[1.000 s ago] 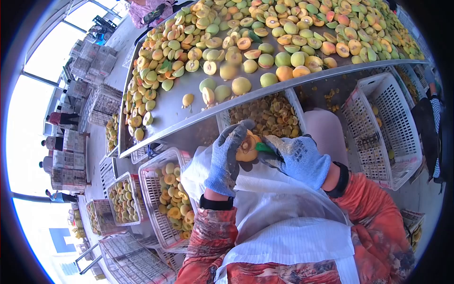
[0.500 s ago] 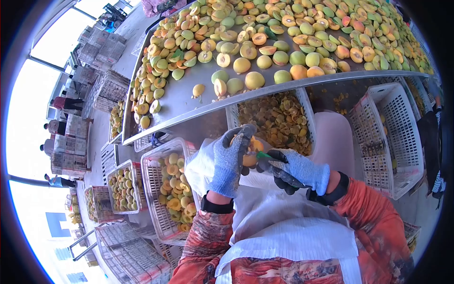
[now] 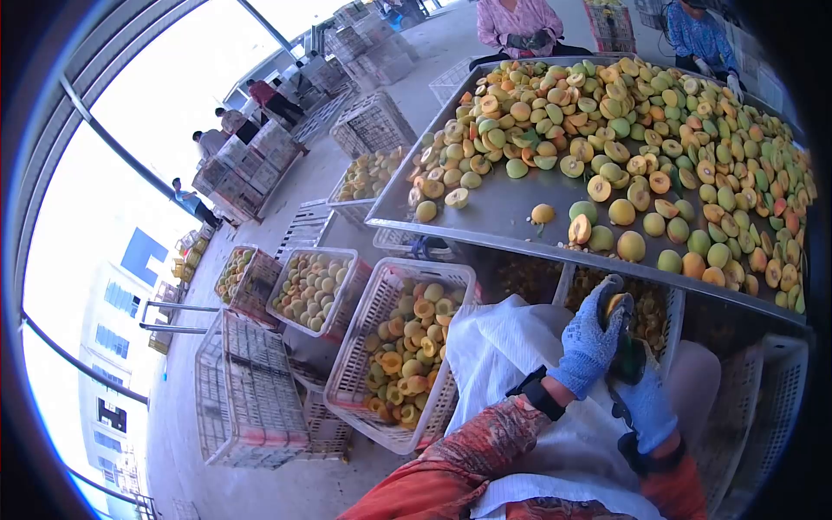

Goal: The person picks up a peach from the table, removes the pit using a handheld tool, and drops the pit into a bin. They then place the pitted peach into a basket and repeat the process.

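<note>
My left hand [image 3: 593, 336], in a blue-grey glove with dark fingertips, is closed around an apricot [image 3: 615, 302], of which only an orange-yellow edge shows. Just below it, my right hand [image 3: 643, 403] in a matching glove is wrapped round a green-handled tool [image 3: 629, 359] that looks like a small knife; its blade is hidden. Both hands are close together over my lap, in front of the metal table [image 3: 511, 204]. Whole and halved apricots [image 3: 637, 165] lie heaped on that table. Beneath its edge, partly behind my hands, stands a crate [image 3: 673, 322] of fruit pieces.
A white crate [image 3: 347, 386] of apricot halves stands left of my lap, with another full crate [image 3: 334, 328] behind it. Empty-looking stacked crates [image 3: 251, 390] are nearby. Two people, one in a pink top [image 3: 518, 19], sit across the table. Another crate [image 3: 780, 407] is at right.
The view has swung left and up, so my hands appear further right and lower, and people across the table show. Both hands still hold the apricot and tool close together.
</note>
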### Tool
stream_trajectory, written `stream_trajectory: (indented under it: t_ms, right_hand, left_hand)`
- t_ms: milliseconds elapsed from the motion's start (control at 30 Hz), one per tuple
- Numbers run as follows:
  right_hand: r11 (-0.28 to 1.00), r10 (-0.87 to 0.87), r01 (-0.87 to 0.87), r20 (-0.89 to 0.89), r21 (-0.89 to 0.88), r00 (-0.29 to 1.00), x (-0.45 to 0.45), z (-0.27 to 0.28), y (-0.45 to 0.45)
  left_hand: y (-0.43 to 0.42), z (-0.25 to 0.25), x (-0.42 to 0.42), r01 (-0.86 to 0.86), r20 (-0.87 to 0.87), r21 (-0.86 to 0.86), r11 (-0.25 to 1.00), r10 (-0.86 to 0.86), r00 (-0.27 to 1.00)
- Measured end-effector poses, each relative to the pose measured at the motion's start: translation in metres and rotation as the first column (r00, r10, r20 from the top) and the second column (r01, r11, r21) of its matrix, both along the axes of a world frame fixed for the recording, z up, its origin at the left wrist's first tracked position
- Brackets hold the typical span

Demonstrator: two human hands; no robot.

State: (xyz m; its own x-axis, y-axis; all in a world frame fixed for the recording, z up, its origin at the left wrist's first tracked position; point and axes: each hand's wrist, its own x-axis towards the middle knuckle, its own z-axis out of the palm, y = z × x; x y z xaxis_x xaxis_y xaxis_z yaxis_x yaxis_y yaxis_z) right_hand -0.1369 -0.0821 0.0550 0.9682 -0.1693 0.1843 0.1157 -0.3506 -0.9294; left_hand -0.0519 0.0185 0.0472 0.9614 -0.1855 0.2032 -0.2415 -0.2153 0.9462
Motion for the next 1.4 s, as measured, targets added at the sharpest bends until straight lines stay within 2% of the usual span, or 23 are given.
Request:
stream_trajectory:
  t_ms: [33, 133, 233, 333, 400, 433, 533, 600, 633, 700, 733, 800, 867, 900, 933, 967, 1033, 1133, 1167, 1233, 1300, 1367, 1400]
  right_hand:
    - [0.973, 0.082, -0.013, -0.290, 0.230, 0.953, -0.004, 0.018, 0.002]
    - [0.930, 0.133, 0.065, -0.494, 0.363, 0.859, -0.011, 0.030, 0.000]
    - [0.887, 0.247, 0.007, -0.487, 0.462, 0.838, -0.011, 0.029, -0.010]
    - [0.754, 0.399, -0.055, -0.391, 0.654, 0.829, -0.013, 0.025, -0.019]
    - [0.694, 0.455, -0.048, -0.386, 0.718, 0.802, -0.012, 0.025, -0.023]
    - [0.630, 0.506, -0.036, -0.375, 0.776, 0.777, -0.010, 0.026, -0.026]
    - [0.624, 0.469, -0.041, -0.332, 0.780, 0.818, -0.005, 0.021, -0.026]
    - [0.677, 0.467, -0.072, -0.353, 0.732, 0.811, -0.002, 0.020, -0.027]
    - [0.728, 0.464, -0.105, -0.374, 0.678, 0.803, -0.001, 0.020, -0.028]
    - [0.737, 0.446, -0.132, -0.331, 0.663, 0.831, 0.002, 0.012, -0.028]
    - [0.744, 0.430, -0.158, -0.283, 0.650, 0.858, 0.003, 0.009, -0.028]
    - [0.726, 0.392, -0.101, -0.289, 0.680, 0.873, 0.005, 0.009, -0.025]
    - [0.707, 0.352, -0.044, -0.297, 0.706, 0.888, 0.006, 0.015, -0.017]
    - [0.823, 0.227, 0.047, -0.405, 0.565, 0.886, 0.005, 0.023, -0.010]
    - [0.904, 0.085, 0.139, -0.489, 0.404, 0.868, 0.005, 0.026, -0.007]
    - [0.903, 0.079, 0.145, -0.487, 0.405, 0.870, 0.006, 0.018, -0.009]
    - [0.965, 0.089, -0.002, -0.323, 0.261, 0.942, 0.007, -0.002, -0.013]
    - [0.893, 0.238, -0.099, -0.274, 0.439, 0.932, 0.008, 0.003, -0.024]
    - [0.893, 0.231, -0.093, -0.274, 0.440, 0.934, 0.010, 0.007, -0.026]
    - [0.968, 0.201, -0.135, -0.328, 0.213, 0.923, 0.013, 0.015, -0.028]
    - [0.966, 0.235, -0.182, -0.334, 0.183, 0.913, 0.017, 0.020, -0.031]
    - [0.964, 0.259, -0.217, -0.348, 0.155, 0.901, 0.022, 0.025, -0.035]
    - [0.919, 0.354, -0.246, -0.372, 0.307, 0.858, 0.024, 0.028, -0.037]
  left_hand:
    - [0.001, 0.003, 0.005, -0.004, 0.003, -0.006, 1.000, 0.004, 1.000]
    - [0.008, -0.003, 0.014, 0.093, -0.188, 0.101, 0.990, -0.073, 0.979]
    - [0.014, -0.004, 0.019, 0.238, -0.253, -0.006, 0.971, -0.232, 0.939]
    - [0.017, 0.010, 0.013, 0.258, -0.098, 0.133, 0.957, -0.246, 0.964]
    - [0.015, 0.020, 0.010, 0.158, 0.229, 0.193, 0.968, -0.201, 0.952]
    - [0.013, 0.017, 0.012, 0.156, 0.233, 0.192, 0.969, -0.199, 0.952]
    - [0.008, -0.002, 0.023, 0.174, 0.094, 0.066, 0.982, -0.180, 0.979]
    - [0.010, -0.007, 0.034, 0.294, -0.456, -0.260, 0.920, -0.385, 0.802]
    - [0.009, -0.007, 0.035, 0.294, -0.456, -0.262, 0.919, -0.386, 0.802]
    - [0.009, -0.004, 0.035, 0.321, -0.299, 0.049, 0.946, -0.293, 0.908]
    - [0.006, 0.000, 0.031, 0.321, -0.300, 0.048, 0.946, -0.293, 0.908]
    - [0.001, 0.006, 0.021, 0.084, 0.141, 0.085, 0.993, -0.095, 0.985]
    - [-0.004, 0.004, 0.021, 0.046, 0.162, 0.061, 0.997, -0.056, 0.985]
    - [-0.008, 0.003, 0.021, 0.008, 0.182, 0.038, 0.999, -0.015, 0.983]
    - [-0.012, -0.002, 0.021, 0.014, 0.183, 0.038, 0.999, -0.021, 0.983]
    - [-0.016, -0.009, 0.021, 0.010, 0.052, -0.001, 1.000, -0.010, 0.999]
    - [-0.020, -0.012, 0.023, 0.013, -0.083, -0.037, 0.999, -0.016, 0.996]
    - [-0.015, -0.010, 0.024, 0.058, -0.130, -0.052, 0.997, -0.065, 0.989]
    - [-0.015, -0.006, 0.027, 0.068, -0.138, 0.044, 0.997, -0.061, 0.989]
    - [-0.014, -0.002, 0.033, 0.082, -0.145, 0.138, 0.987, -0.061, 0.988]
    - [-0.011, -0.006, 0.042, 0.150, -0.370, 0.130, 0.980, -0.092, 0.924]
    - [-0.009, -0.005, 0.043, 0.152, -0.310, 0.161, 0.975, -0.096, 0.946]
    - [-0.007, -0.005, 0.040, 0.133, -0.179, 0.084, 0.988, -0.116, 0.977]
